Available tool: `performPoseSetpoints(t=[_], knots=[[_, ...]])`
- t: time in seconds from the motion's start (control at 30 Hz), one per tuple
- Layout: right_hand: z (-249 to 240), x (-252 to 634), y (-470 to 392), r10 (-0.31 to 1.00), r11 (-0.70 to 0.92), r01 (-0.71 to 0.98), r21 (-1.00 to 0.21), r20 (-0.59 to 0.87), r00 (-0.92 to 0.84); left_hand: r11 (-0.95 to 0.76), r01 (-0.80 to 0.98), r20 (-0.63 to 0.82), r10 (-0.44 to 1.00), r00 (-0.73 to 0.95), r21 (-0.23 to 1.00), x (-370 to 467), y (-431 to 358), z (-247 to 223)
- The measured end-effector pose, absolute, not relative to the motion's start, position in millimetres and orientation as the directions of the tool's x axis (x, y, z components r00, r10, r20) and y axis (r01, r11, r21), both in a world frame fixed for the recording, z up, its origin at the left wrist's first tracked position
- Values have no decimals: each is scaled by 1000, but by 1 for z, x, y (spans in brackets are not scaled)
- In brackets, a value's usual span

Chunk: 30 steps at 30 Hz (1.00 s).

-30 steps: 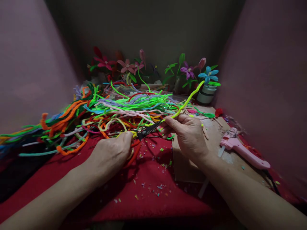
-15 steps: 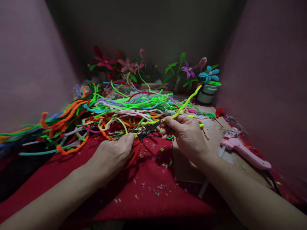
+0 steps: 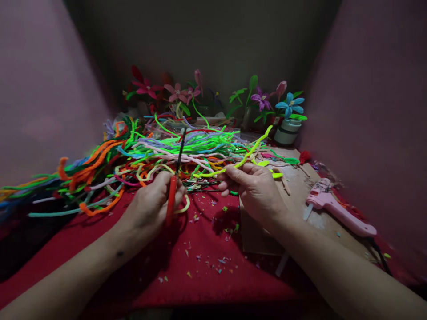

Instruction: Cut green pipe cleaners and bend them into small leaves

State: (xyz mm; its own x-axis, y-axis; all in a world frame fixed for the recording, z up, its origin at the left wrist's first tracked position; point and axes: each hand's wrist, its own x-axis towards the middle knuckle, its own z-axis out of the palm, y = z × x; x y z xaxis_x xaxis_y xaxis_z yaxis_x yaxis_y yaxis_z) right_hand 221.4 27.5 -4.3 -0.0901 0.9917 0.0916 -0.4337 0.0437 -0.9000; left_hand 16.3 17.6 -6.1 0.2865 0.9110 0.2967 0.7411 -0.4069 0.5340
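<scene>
Scissors (image 3: 172, 186) and a fuzzy bright-yellow strand (image 3: 251, 153), held above a red tablecloth (image 3: 200, 284).
Long and gently wavy, the strand slants up to the right from the right hand (image 3: 258, 191), whose thumb and fingertips are pinched together on it. The left hand (image 3: 155, 200) grips the scissors' red handle, fingers curled, dark blades pointing up in front of a pile of multicoloured strands (image 3: 203, 144). Both forearms (image 3: 76, 273) reach in from the lower corners.
</scene>
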Motion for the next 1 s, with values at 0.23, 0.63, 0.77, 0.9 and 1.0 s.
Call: performPoseSetpoints(t=[0.23, 0.63, 0.77, 0.9, 1.0], knots=[[-4, 219, 24, 958, -107, -477, -872, 38, -285, -296, 515, 266, 955, 132, 805, 41, 7, 17], [4, 223, 25, 987, 84, -506, -859, 142, -76, -364, 545, 338, 929, 152, 755, 40, 18, 13], [6, 226, 29, 988, 113, -531, -840, 150, -27, -380, 583, 377, 917, 132, 718, 37, 16, 17], [4, 227, 32, 992, 103, -540, -835, 127, -8, -393, 585, 393, 910, 136, 709, 32, 17, 15], [3, 227, 33, 994, 92, -543, -835, 107, 4, -432, 643, 466, 875, 130, 632, 27, 20, 12]])
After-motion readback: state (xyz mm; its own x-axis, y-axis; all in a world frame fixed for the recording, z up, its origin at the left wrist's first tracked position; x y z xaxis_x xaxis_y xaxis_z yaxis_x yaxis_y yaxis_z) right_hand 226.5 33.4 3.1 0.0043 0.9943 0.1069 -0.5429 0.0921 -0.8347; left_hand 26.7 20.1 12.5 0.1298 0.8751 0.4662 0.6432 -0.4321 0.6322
